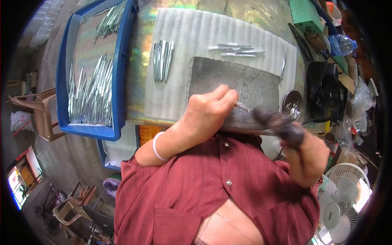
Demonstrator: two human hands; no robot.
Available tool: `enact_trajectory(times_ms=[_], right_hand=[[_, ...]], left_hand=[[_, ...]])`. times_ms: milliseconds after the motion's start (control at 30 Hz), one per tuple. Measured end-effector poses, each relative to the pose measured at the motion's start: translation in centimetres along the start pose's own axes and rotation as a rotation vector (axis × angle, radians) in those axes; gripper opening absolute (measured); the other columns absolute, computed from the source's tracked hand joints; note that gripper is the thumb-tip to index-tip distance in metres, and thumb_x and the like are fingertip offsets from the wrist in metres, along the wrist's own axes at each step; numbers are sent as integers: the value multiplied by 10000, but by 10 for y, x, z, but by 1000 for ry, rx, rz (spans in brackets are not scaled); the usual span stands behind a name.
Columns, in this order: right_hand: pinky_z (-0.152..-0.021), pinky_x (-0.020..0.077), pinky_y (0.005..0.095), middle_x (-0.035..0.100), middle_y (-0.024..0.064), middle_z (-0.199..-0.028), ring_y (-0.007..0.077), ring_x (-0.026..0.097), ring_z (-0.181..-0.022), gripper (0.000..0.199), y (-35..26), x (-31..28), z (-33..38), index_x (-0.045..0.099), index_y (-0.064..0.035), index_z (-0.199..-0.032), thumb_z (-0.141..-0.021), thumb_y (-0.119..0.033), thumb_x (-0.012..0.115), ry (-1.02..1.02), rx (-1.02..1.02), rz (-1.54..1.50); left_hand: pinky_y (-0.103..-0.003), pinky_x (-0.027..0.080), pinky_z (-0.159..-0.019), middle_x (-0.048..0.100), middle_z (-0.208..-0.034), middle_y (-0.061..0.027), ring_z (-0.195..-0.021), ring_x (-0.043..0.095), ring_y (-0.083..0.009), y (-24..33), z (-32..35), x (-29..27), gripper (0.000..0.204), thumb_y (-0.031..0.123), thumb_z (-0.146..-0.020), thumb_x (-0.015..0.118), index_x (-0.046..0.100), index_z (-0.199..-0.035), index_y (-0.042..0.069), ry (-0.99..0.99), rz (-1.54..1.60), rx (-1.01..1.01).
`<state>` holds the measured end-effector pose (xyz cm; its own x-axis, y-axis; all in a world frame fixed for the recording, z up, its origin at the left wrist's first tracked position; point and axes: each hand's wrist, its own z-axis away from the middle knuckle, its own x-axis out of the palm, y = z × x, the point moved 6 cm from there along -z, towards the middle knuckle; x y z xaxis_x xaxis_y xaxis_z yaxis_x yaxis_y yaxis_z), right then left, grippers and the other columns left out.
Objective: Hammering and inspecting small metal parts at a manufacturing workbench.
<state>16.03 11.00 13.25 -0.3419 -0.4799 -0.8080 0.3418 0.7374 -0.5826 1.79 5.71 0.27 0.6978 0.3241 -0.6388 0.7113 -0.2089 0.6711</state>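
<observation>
My left hand [212,106] is closed in a pinch over the near part of a dark grey slab [232,75]. A thin, slim metal piece [242,107] juts from its fingertips to the right. My right hand [310,157] is wrapped round a dark, thick-handled tool [286,130], smeared by motion. The tool's end points at the metal piece; whether they touch I cannot tell. Beyond the slab, slim silvery metal pieces [237,50] lie in a loose group, and a tidier row of metal pieces [163,61] sits to the left. One single metal piece [283,65] lies at the right.
White ribbed foam [179,24] lies under the slab. A blue tray [118,73] at the left holds many metal pieces. Right of the slab stands a round dish [291,100] with small shiny parts, near black equipment [322,90], a green box [305,16] and a fan [345,200].
</observation>
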Motion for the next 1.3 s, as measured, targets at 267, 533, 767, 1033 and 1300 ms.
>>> enact_trajectory(times_ms=[267, 533, 767, 1033, 1300], right_hand=[[-728, 495, 308, 615, 186, -972, 280, 637, -822, 351, 71, 38, 2, 540, 8, -1157, -806, 24, 556, 201, 274, 5], [-731, 484, 397, 556, 160, -995, 361, 589, -848, 434, 101, 79, -2, 461, -44, -1218, -798, 4, 558, 166, 325, 202], [-681, 467, 382, 593, 179, -867, 322, 596, -752, 278, 143, 46, -15, 546, 2, -1085, -844, -131, 583, 277, 356, 178], [-718, 478, 393, 622, 197, -827, 330, 630, -791, 395, 261, 40, -29, 509, 18, -1110, -760, -147, 587, 173, 675, 252], [-705, 488, 345, 628, 158, -827, 275, 627, -780, 396, 286, 31, -25, 537, 25, -1082, -710, -108, 569, 167, 758, 109]], left_hand=[[-251, 551, -564, 642, -882, -127, -639, 650, -158, -31, 3, -28, 162, 168, -934, 530, 554, -937, 7, 136, 1315, -623], [-220, 536, -523, 613, -915, -154, -613, 643, -157, -29, 0, -25, 171, 176, -943, 507, 537, -957, 8, 161, 1631, -661], [-205, 501, -499, 623, -832, -150, -554, 608, -145, -31, -2, -25, 165, 149, -931, 523, 533, -1010, 5, 167, 1449, -672], [-215, 503, -540, 638, -800, -131, -601, 610, -138, -24, -5, -32, 247, 129, -926, 534, 480, -1128, -2, 88, 1211, -690], [-170, 461, -578, 629, -796, -56, -662, 574, -62, -19, 5, -41, 158, 88, -908, 568, 607, -987, -43, 71, 952, -574]])
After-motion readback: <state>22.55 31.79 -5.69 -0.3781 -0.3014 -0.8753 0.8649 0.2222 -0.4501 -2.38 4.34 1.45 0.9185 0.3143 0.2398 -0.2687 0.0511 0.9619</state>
